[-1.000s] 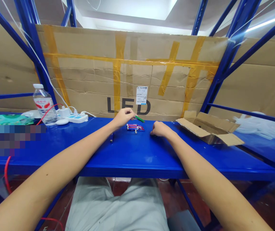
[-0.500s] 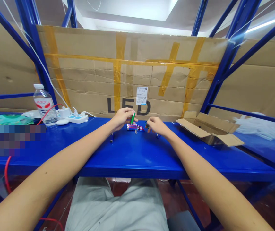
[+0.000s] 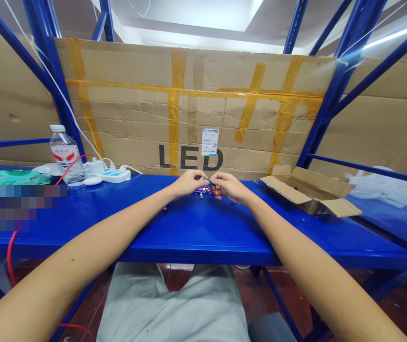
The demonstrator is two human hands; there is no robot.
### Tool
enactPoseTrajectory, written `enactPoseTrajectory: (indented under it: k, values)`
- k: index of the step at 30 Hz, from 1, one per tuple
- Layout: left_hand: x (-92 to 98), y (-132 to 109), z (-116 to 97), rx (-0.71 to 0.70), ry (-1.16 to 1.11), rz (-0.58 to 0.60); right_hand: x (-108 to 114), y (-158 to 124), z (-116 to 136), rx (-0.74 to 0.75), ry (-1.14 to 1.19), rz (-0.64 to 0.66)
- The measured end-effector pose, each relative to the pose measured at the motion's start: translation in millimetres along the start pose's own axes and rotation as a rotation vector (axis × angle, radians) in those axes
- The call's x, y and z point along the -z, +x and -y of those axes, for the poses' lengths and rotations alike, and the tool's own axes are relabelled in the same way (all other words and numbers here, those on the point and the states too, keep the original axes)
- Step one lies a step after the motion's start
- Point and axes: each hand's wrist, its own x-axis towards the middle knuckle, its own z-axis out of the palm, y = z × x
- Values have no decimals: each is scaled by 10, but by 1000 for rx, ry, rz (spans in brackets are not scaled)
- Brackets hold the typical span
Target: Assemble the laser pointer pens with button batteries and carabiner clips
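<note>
A: With a dial centred on the hands and twelve at the cardboard [image 3: 135, 111], what are the hands doing?

B: They meet over the tabletop [image 3: 203, 228]. The left hand [image 3: 191, 182] comes in from the nine o'clock side, the right hand [image 3: 227, 185] from three, and both pinch a small green rod [image 3: 206, 178] between their fingertips.

A: So the rod is at the centre of the dial?

B: Right there, though only a sliver shows; the fingers cover the rest, and there is no telling how its ends sit.

A: What lies under it?

B: A pile of shiny rods [image 3: 205, 190], red, purple and blue, just toward six, partly hidden by the fingers. A dark piece [image 3: 165, 208] peeks out at eight, beside the left forearm.

A: And farther out?

B: The bottle [image 3: 66, 159] stands upright near nine, well apart from the hands, with the power strip [image 3: 114, 176] between. The box [image 3: 288, 189] sits open at three. At twelve, the cardboard bears a white label [image 3: 209, 142] and the letters LED.
</note>
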Motion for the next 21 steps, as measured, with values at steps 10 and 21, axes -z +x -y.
enactPoseTrajectory:
  k: [10,21]
  values:
    - [10,-15,-12,-96,82,-72,-7,6,28,-25,99,-97]
    - [-56,7,103,-126,117,-44,-7,87,-87,121,-220,-187]
